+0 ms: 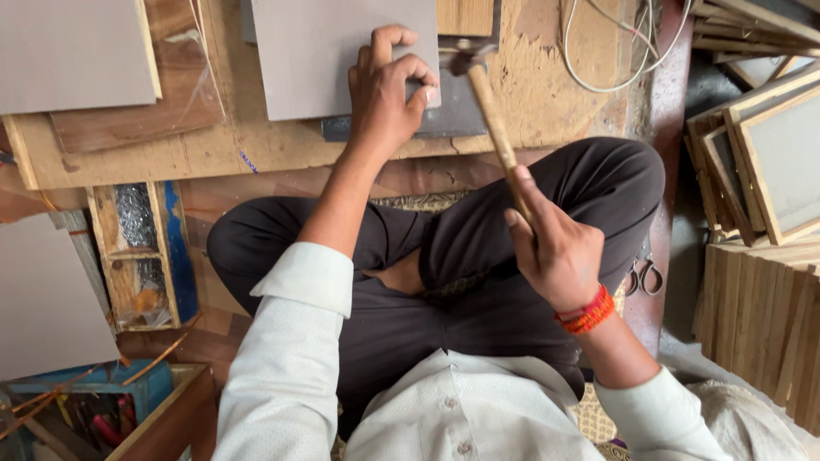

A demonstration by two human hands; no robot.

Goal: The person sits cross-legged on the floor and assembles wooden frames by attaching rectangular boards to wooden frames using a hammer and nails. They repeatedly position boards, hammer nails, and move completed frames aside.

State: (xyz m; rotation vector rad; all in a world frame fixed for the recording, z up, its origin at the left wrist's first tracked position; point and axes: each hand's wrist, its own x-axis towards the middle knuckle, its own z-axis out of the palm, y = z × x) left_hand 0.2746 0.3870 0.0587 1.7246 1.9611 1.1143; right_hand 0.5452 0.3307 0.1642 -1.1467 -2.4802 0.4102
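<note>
My right hand grips the wooden handle of a hammer, whose metal head hovers near the corner of a grey board. My left hand presses on that board's lower right corner, fingers pinched as if holding a small nail, though I cannot make one out. The board lies on a dark metal plate set on a worn plywood work surface. I sit cross-legged in dark trousers, with a red thread band on my right wrist.
A wooden tray with small nails lies at the left. Grey boards lie at top left and at left. Framed panels and stacked wooden strips stand at right. Scissors and a white cable are nearby. Tool box at bottom left.
</note>
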